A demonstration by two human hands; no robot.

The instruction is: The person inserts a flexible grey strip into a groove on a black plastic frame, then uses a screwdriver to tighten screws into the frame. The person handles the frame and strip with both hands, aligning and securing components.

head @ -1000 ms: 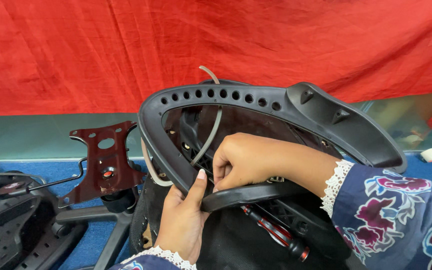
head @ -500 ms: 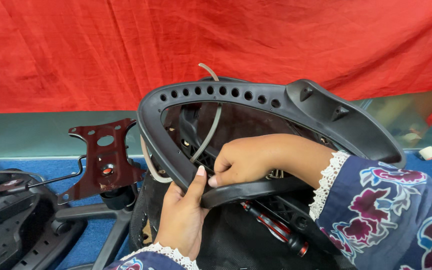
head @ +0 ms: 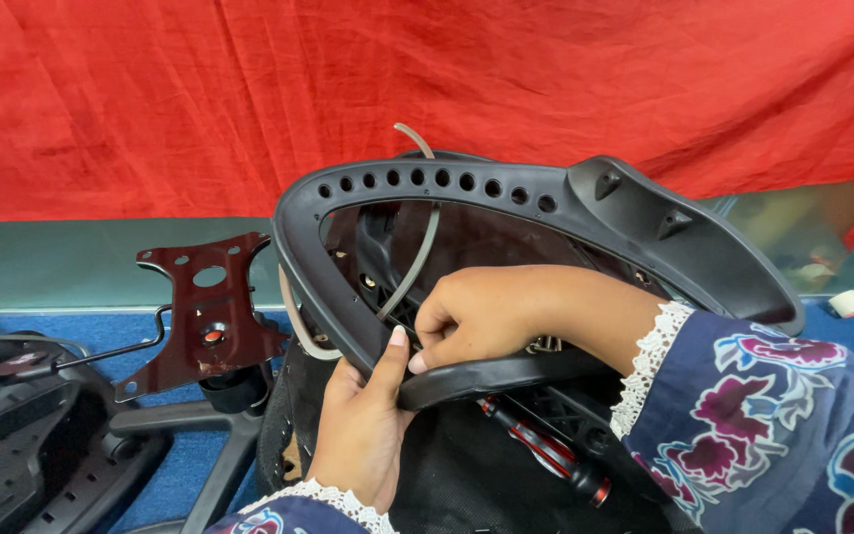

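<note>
No packages, labels, signs or screens show anywhere in the view.

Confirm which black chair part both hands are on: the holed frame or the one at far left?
The curved black frame with the row of holes; left hand and right hand grip its lower rim. The perforated black part at far left lies untouched.
</note>
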